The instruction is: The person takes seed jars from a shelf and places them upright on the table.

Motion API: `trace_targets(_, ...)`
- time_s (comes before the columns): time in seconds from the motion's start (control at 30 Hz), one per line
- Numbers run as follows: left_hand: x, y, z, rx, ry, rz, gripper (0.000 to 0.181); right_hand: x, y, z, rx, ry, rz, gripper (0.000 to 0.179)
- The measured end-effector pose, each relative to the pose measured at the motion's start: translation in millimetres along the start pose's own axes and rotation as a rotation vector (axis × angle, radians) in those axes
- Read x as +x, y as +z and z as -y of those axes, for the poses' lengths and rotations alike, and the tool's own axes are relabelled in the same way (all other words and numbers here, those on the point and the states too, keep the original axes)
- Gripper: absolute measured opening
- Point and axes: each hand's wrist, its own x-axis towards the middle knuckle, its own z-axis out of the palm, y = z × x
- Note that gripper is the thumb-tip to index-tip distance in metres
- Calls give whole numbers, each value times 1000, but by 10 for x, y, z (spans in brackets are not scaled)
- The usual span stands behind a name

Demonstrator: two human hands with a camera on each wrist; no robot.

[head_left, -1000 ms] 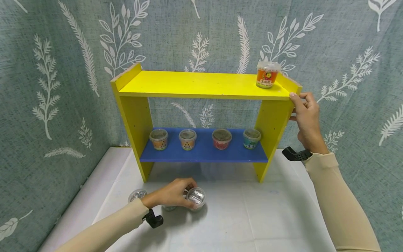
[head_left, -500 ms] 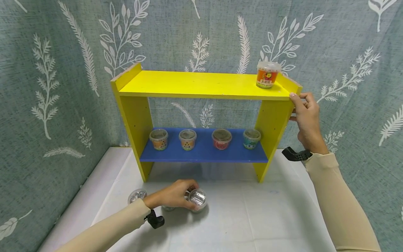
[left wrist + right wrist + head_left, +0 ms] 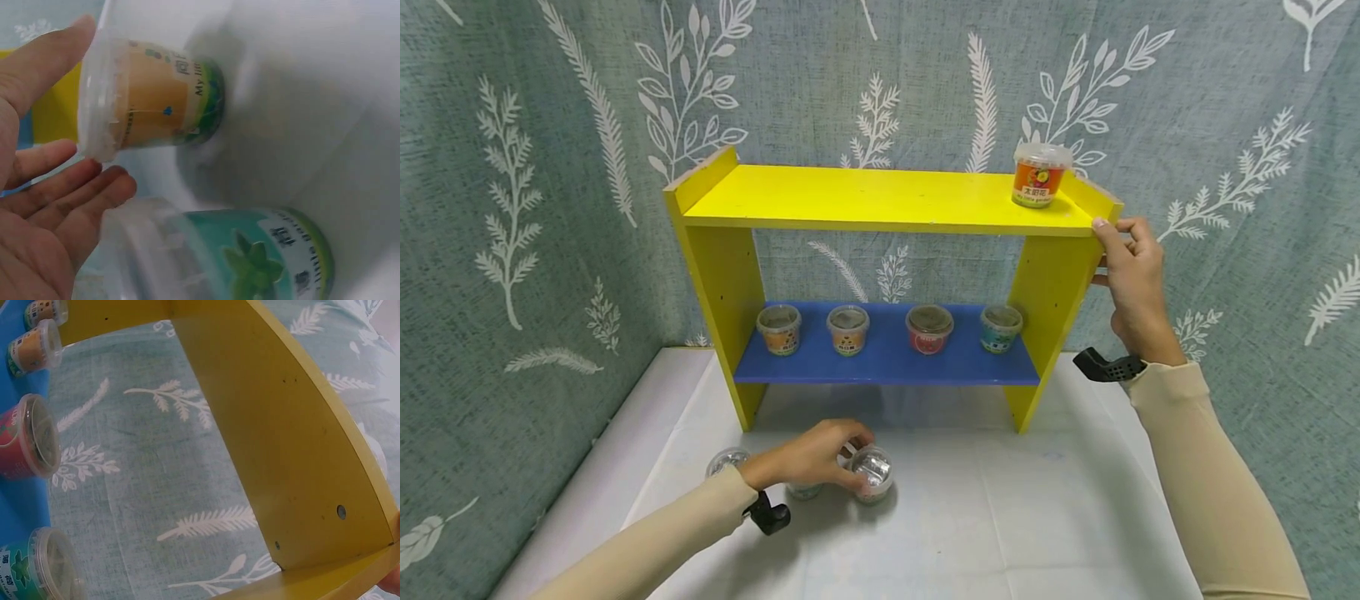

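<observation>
My left hand (image 3: 820, 454) is at a small lidded cup (image 3: 874, 475) standing on the white table. In the left wrist view, this cup (image 3: 156, 94) has an orange label; the thumb and loosely spread fingertips lie around its lid. Close under the hand is a teal-labelled cup (image 3: 250, 250), mostly covered by the hand in the head view. A third cup (image 3: 727, 460) is partly behind the left wrist. My right hand (image 3: 1133, 271) grips the upper right side of the yellow shelf unit (image 3: 865, 196), thumb on the front edge and fingers around the outside.
On the blue lower shelf (image 3: 880, 371) stands a row of cups: two orange-labelled, one red cup (image 3: 929, 331) and one teal cup (image 3: 1001, 331). An orange-red cup (image 3: 1040, 177) sits at the right end of the yellow top. Patterned curtain (image 3: 550, 167) hangs behind.
The cup by my left hand has shifted slightly right on the table, then stayed put. My left hand has since drawn slightly away from it. The right hand keeps its hold.
</observation>
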Motion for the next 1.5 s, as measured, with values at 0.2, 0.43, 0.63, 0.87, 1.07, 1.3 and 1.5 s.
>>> trace_targets(0.2,65,-158,-65,53,25,-32,51,1,-12,-3,8,-8,2,34)
trace_targets(0.43,213,-526,-281,77,70,-126,36,-8,-16,9,19,4,1,35)
trace_targets(0.63,311,-854,-521,75,109,-226,34,-8,-3,5,22,1,5,34)
trace_targets(0.87,537,-1159,-806,131,223,-310,25,2,-11,6,29,-11,-8,32)
trace_targets(1.07,725,-1353,-1053,146,329,-354,21,-2,-3,-7,15,3,-3,30)
trace_targets(1.3,959,-1524,-1280,220,423,-381,21,-12,-9,-16,18,22,-5,31)
trace_targets(1.5,1119,-1653,-1480,194,462,-437,20,-6,1,12,6,3,4,34)
